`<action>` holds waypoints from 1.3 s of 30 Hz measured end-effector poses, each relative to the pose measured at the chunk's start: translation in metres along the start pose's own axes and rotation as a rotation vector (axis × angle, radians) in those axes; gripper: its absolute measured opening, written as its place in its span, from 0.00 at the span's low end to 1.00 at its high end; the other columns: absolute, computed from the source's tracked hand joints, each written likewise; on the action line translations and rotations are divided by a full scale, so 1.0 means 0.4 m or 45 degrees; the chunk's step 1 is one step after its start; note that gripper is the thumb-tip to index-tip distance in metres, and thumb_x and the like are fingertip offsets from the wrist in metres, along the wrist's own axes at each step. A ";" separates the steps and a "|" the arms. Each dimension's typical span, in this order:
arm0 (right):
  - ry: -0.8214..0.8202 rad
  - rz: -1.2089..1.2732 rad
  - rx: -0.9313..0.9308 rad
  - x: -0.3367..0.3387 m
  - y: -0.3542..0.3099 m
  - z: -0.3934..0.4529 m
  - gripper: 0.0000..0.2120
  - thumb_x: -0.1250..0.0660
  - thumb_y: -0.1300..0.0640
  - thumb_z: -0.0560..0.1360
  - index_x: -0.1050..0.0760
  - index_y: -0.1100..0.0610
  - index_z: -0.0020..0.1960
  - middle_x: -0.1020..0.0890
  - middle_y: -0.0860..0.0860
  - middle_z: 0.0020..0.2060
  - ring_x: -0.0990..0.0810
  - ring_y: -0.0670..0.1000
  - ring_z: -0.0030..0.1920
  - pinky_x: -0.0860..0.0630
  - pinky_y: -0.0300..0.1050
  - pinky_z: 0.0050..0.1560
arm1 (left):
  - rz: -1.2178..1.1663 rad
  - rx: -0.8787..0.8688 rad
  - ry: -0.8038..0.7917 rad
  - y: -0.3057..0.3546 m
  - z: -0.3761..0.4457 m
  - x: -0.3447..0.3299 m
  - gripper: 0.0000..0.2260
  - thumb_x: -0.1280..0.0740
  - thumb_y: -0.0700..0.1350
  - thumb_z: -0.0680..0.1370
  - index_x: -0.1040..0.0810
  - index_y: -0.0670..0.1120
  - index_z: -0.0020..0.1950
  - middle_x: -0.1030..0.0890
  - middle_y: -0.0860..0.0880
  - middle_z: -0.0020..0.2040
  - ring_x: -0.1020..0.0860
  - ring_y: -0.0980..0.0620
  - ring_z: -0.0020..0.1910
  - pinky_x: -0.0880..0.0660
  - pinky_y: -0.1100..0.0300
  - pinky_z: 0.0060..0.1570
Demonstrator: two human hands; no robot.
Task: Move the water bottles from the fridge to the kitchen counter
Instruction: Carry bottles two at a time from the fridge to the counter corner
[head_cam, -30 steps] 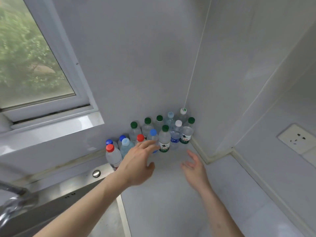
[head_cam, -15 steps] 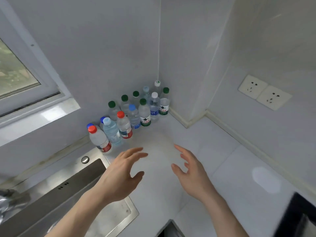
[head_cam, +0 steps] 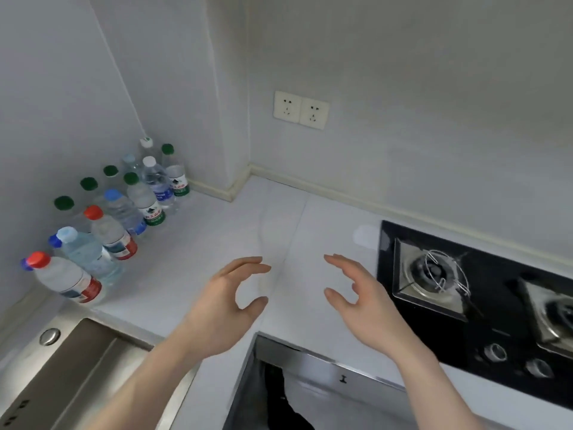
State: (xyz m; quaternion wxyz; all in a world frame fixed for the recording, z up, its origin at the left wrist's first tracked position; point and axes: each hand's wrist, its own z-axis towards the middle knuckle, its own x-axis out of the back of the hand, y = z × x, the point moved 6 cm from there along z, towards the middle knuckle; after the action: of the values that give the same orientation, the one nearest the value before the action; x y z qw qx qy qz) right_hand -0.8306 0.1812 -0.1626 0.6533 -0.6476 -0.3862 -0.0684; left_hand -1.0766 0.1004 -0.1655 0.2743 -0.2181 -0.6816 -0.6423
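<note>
Head view looks down over a white kitchen counter (head_cam: 217,243) that bends round a corner. Both of the person's hands float above its near edge, palms turned toward each other, a gap between them. Left hand (head_cam: 223,305) has its fingers loosely curved with the thumb below, holding nothing; right hand (head_cam: 362,299) mirrors it, fingers relaxed and empty too. Neither touches the counter as far as I can see.

Water bottles (head_cam: 124,212) stand grouped on the counter at the far left, packed along the wall and into the corner, well apart from the hands. Their caps are green, blue, red and white; the nearest one, a red-capped bottle (head_cam: 66,279), stands just beside the sink (head_cam: 62,367), whose steel basin fills the near left.

On the right, a black gas hob (head_cam: 496,305) is set into the counter, one burner close to the right hand. A double wall socket (head_cam: 300,110) sits on the far wall above the counter.
</note>
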 end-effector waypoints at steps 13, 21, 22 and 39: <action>0.614 0.078 -0.235 0.322 0.190 -0.520 0.27 0.28 0.51 0.80 0.30 0.31 0.74 0.32 0.23 0.70 0.34 0.28 0.72 0.35 0.29 0.68 | 0.009 -0.495 -0.361 0.429 -0.012 -0.263 0.20 0.27 0.48 0.78 0.24 0.64 0.66 0.31 0.73 0.70 0.35 0.75 0.68 0.44 0.82 0.62; 0.903 0.091 -0.417 0.495 0.343 -0.869 0.27 0.28 0.51 0.80 0.31 0.29 0.73 0.31 0.27 0.72 0.32 0.30 0.71 0.34 0.33 0.71 | -0.012 -0.785 -0.593 0.722 -0.085 -0.567 0.20 0.27 0.49 0.77 0.23 0.63 0.68 0.30 0.71 0.71 0.33 0.70 0.71 0.37 0.66 0.73; 0.946 0.075 -0.452 0.522 0.372 -0.933 0.27 0.28 0.50 0.80 0.31 0.30 0.73 0.31 0.27 0.72 0.33 0.30 0.72 0.34 0.35 0.73 | -0.013 -0.818 -0.627 0.770 -0.106 -0.621 0.20 0.27 0.50 0.78 0.24 0.63 0.68 0.31 0.70 0.72 0.34 0.69 0.72 0.37 0.63 0.74; 1.465 0.012 -0.831 0.817 0.689 -1.728 0.26 0.28 0.48 0.80 0.30 0.34 0.74 0.30 0.30 0.72 0.29 0.36 0.71 0.30 0.44 0.73 | -0.025 -1.347 -1.095 1.418 -0.532 -1.313 0.21 0.26 0.48 0.77 0.24 0.61 0.68 0.30 0.67 0.72 0.34 0.69 0.72 0.40 0.69 0.72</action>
State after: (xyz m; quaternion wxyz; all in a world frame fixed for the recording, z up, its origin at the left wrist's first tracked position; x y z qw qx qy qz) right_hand -0.1542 -0.2642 -0.0927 0.5258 -0.6741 0.0679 -0.5144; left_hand -0.2919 -0.0374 -0.0750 -0.1705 -0.5524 -0.3263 -0.7478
